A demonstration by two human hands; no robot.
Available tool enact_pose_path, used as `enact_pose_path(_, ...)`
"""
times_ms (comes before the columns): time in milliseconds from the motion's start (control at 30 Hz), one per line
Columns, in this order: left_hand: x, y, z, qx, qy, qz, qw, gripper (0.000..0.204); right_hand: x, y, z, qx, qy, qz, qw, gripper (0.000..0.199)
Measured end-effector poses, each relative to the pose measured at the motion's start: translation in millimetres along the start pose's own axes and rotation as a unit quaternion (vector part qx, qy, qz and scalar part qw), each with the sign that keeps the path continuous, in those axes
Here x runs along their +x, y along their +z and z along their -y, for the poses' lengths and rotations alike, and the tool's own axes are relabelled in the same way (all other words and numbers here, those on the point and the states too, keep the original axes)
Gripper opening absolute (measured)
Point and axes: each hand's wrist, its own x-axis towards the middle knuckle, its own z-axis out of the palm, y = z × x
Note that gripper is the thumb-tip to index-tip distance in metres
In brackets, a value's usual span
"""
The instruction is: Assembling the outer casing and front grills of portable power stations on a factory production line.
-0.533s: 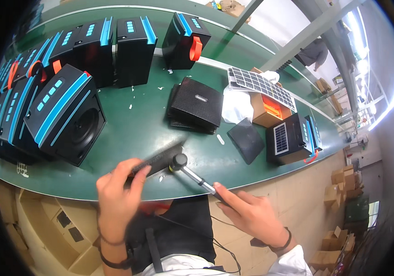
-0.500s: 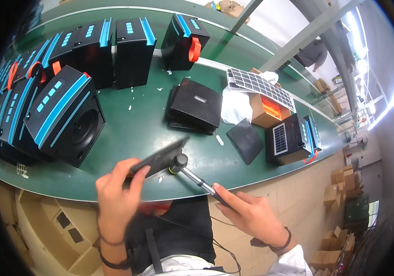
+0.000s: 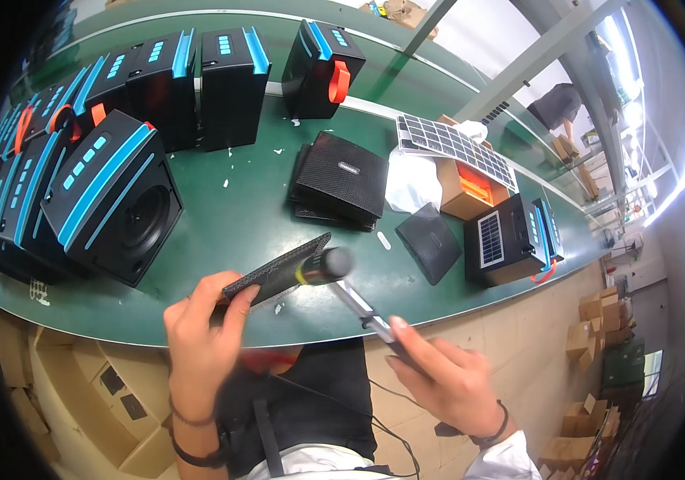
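My left hand (image 3: pixel 210 320) pinches a black mesh speaker grille (image 3: pixel 278 276) by its near left end, the panel tilted on edge above the table's front. In my right hand (image 3: pixel 450 376) is the handle of a mallet (image 3: pixel 354 300) with a silver shaft and a round black head, blurred by motion. The head is raised just to the right of the grille, overlapping its face in view; I cannot tell whether they touch. Beyond them lies a stack of black grilles (image 3: pixel 341 178). Another single grille (image 3: pixel 429 242) lies flat to the right.
Several black speaker boxes with blue trim (image 3: pixel 110 196) crowd the green table's (image 3: pixel 222 216) left and back. A box with a small solar panel (image 3: pixel 502 240) stands right, near an open carton (image 3: pixel 462 200) of orange parts under a solar panel (image 3: pixel 454 148). A person (image 3: pixel 558 106) is far back.
The mallet has lifted and swung a little to the right, its head now higher and blurred. My right hand has shifted right and down; the left still holds the grille.
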Motion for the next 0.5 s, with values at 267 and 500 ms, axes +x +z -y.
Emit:
enact_pose_path(267,0,0,1,0.002,0.003,-0.005,1.0,0.016,-1,-9,3,0.003,0.008,-0.03,1.0,0.059)
enact_pose_path(500,1,0,0,0.002,-0.004,-0.004,1.0,0.015,1,-14,2,-0.01,0.018,0.074,0.997,0.061)
